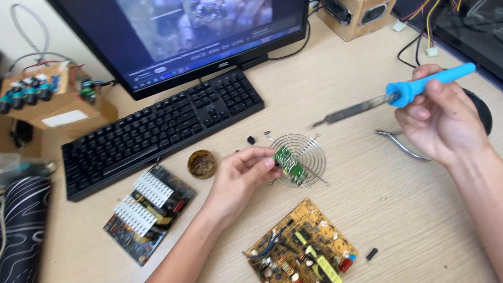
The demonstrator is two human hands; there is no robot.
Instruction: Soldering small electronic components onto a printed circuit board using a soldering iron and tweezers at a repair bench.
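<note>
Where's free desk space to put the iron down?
Bare wood lies right of the wire fan guard, below the pliers and above the yellow circuit board. Another patch: between keyboard and wooden box. Crowded around the left hand.

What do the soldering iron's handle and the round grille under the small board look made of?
Soldering iron handle: matte blue, smooth and moulded, likely plastic or rubber. Round grille: thin shiny silver wire rings, apparently plated steel. The left hand holds the small green board over it.
</note>
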